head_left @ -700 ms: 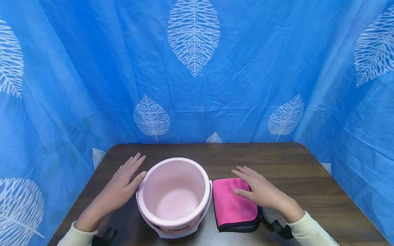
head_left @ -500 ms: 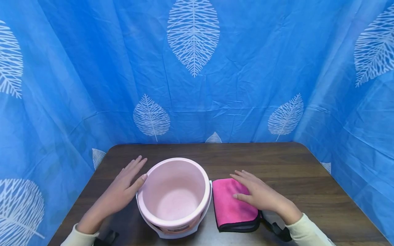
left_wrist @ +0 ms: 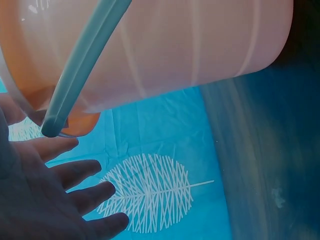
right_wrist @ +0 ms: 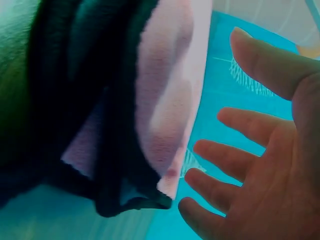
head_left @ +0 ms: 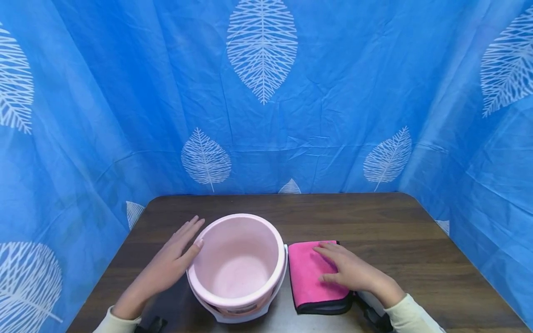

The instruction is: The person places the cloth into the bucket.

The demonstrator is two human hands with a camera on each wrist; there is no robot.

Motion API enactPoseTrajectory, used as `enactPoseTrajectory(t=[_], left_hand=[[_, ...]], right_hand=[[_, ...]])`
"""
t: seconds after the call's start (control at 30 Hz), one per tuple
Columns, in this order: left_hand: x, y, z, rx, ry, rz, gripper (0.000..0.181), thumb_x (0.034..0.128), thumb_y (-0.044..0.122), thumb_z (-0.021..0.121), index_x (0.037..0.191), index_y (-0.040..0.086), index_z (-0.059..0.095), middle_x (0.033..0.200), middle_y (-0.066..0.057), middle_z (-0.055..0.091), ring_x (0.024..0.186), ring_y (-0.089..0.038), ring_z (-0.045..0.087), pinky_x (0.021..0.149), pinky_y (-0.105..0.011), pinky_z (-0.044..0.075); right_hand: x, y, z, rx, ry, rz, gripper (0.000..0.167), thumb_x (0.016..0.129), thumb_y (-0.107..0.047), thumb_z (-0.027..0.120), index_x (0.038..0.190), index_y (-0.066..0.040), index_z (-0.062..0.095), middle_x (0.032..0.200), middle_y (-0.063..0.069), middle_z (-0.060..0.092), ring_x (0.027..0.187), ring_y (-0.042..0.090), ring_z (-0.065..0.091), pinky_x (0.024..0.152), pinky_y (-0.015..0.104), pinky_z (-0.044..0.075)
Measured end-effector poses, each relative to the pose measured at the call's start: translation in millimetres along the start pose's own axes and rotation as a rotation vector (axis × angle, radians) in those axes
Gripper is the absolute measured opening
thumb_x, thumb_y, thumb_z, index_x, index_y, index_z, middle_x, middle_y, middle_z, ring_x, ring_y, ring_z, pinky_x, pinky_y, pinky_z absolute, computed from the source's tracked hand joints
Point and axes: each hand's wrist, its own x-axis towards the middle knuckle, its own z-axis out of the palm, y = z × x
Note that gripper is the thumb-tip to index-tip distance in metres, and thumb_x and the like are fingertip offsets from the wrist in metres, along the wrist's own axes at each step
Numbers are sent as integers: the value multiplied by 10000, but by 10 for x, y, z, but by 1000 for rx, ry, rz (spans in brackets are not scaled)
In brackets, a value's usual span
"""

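Pink bucket (head_left: 238,261) stands upright on the brown worktop (head_left: 354,212), mouth up, long axis vertical. Its pale handle (left_wrist: 88,67) is folded down, looping round the near side of the bucket.

Pink cloth (head_left: 306,280), black-edged, lies folded flat just right of the bucket. Long axis runs roughly near to far, far end angled slightly toward the bucket.

Left hand (head_left: 168,263) is left of the bucket, fingers straight, thumb up at the rim; whether it touches, cannot tell. Right hand (head_left: 354,270) is over the cloth, right of the bucket, fingers spread and gripping nothing.

Head view: sees straight into the bucket, smooth pale inside; left fingers look close together. Left wrist view: shows the bucket's outer wall with pale lines along it and the handle bar crossing in front near the rim; the bucket appears sideways there, and the left fingers are clearly fanned, palm showing. Right wrist view: shows the cloth's stacked layers and dark binding, which the head view mostly hides, plus a gap between the right fingers and the cloth.

Blue curtain (head_left: 325,106) with white leaf prints hangs behind the bucket. Pale sleeve (head_left: 416,317) on the right arm, near side, right of the bucket.
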Motion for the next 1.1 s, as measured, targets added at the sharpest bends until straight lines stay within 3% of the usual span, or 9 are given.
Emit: enactPoseTrajectory(t=[0.23,0.4,0.83,1.1], left_hand=[[-5,-15,34,-32,-17,-27,622,1070,426,457,1571,66,370,1638,-224,248,1506,-485,131,1118,-759,112],[-13,-32,60,-48,-9,-21,614,1071,409,463,1572,68,368,1636,-226,253,1505,-484,136,1132,-743,100],[-15,-53,112,-73,-12,-23,618,1073,406,460,1575,60,358,1639,-220,247,1506,-486,130,1132,-742,103],[-15,-52,116,-92,-28,-41,623,1076,410,449,1577,54,348,1645,-218,231,1509,-482,116,1130,-743,107]], right_hand=[[-13,69,41,16,-22,-31,766,820,-340,844,1446,-20,540,1505,272,440,1408,515,336,1081,707,315],[-18,92,66,34,-31,-11,767,798,-288,862,1442,-20,544,1514,270,428,1415,512,325,1084,710,307],[2,100,137,-6,2,63,749,774,-316,883,1413,-57,591,1495,219,478,1399,481,373,1062,709,341],[4,103,143,-74,31,32,708,781,-321,882,1382,-53,619,1419,193,561,1342,452,460,1054,670,384]])
